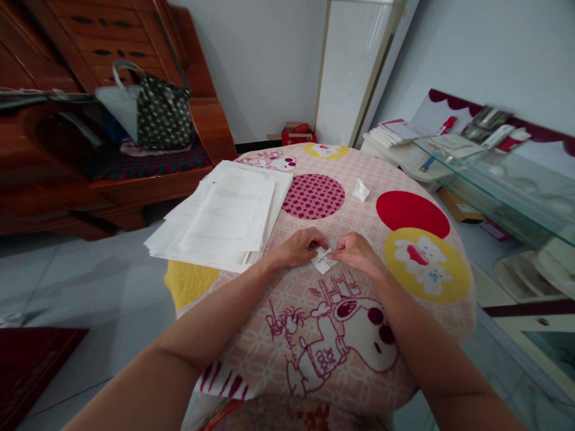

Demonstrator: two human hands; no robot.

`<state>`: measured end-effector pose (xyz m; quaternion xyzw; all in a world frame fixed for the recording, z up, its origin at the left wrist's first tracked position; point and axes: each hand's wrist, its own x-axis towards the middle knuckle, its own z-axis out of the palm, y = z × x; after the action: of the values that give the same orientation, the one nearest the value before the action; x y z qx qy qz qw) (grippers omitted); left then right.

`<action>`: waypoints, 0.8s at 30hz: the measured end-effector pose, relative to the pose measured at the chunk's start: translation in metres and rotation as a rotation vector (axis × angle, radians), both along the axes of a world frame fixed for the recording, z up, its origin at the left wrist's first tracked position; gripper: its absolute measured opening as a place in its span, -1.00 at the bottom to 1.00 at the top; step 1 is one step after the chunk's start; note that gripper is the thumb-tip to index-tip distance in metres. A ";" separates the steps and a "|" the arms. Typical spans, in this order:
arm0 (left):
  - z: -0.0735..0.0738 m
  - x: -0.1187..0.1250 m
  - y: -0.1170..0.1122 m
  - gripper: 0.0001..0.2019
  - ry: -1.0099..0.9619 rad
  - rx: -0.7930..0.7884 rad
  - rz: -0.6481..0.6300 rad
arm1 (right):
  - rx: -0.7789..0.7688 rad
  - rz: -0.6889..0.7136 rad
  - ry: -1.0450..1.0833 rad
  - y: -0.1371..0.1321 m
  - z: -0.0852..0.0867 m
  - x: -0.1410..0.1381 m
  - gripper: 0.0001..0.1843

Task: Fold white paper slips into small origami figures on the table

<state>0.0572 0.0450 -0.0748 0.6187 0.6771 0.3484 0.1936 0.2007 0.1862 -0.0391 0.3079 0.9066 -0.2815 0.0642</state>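
Observation:
A small folded piece of white paper (323, 263) lies on the cloth-covered table (287, 323), with faint dark marks on it. My left hand (302, 246) grips its upper left side, fingers curled and pressed together. On the opposite side my right hand (357, 251) pinches the paper's right edge between thumb and finger. Both forearms rest low across the table. Farther back stands another small folded white paper piece (360, 190), apart from both hands. Left of my left hand is a stack of loose paper sheets (229, 206), some with printed lines.
A wooden bench (204, 120) with a patterned bag (164, 114) stands at the back left. To the right, a glass shelf (503, 179) and a cabinet hold papers (399, 131) and small items. A red object (299, 133) sits by the wall behind the table.

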 end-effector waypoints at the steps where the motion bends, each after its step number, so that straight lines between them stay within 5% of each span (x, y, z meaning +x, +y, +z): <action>1: 0.001 -0.003 -0.001 -0.63 0.003 0.003 -0.030 | 0.004 0.005 0.004 0.000 0.000 0.000 -0.72; 8: 0.006 -0.022 -0.007 -0.47 -0.066 0.002 -0.230 | -0.075 0.022 0.028 0.007 -0.007 0.002 -0.72; 11: 0.003 -0.018 -0.005 -0.51 -0.123 0.007 -0.160 | -0.138 0.019 0.017 0.009 -0.008 0.004 -0.76; 14: 0.001 -0.004 0.002 -0.67 0.060 0.059 -0.022 | -0.148 0.014 0.024 0.009 -0.009 0.004 -0.79; 24: 0.011 0.008 0.016 -0.80 0.217 -0.067 -0.010 | -0.155 -0.002 0.024 0.008 -0.006 0.004 -0.80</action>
<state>0.0656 0.0613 -0.0641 0.6493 0.7021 0.2557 0.1414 0.2046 0.1939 -0.0455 0.2996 0.8825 -0.3544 0.0767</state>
